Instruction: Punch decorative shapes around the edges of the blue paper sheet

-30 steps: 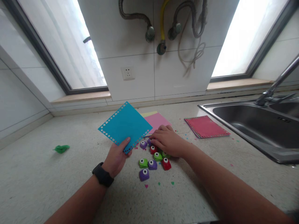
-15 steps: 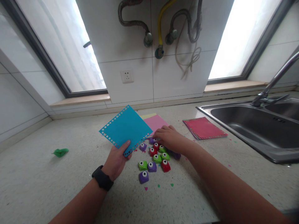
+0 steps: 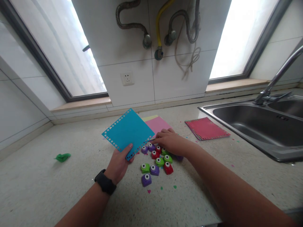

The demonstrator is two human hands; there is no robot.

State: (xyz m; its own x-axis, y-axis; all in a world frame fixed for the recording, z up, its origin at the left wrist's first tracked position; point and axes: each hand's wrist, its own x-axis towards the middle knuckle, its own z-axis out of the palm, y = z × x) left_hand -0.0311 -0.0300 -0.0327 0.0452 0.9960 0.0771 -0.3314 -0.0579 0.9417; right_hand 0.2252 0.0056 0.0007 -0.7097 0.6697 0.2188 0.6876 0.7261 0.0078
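Observation:
A blue sheet (image 3: 129, 130) with small shapes punched along its edges is held up by my left hand (image 3: 120, 162), thumb on top. My right hand (image 3: 171, 142) is over the far side of a group of small punches, its fingertips near the sheet's right corner; what they grip, if anything, is hidden. Several purple, green and red punches lie below, among them a purple punch (image 3: 146, 180), a green punch (image 3: 145, 167) and a red punch (image 3: 168, 168). Pink paper (image 3: 159, 124) lies behind my right hand, over yellow paper (image 3: 150, 117).
A stack of punched sheets with red on top (image 3: 208, 128) lies to the right, before the steel sink (image 3: 246, 126). A crumpled green piece (image 3: 62, 157) is at the left. Small paper cutouts are scattered on the counter (image 3: 82, 195).
A purple punch by my right fingertips has shifted slightly left and now shows more fully beside another purple one. The view has tilted a little; my left hand still holds the blue sheet.

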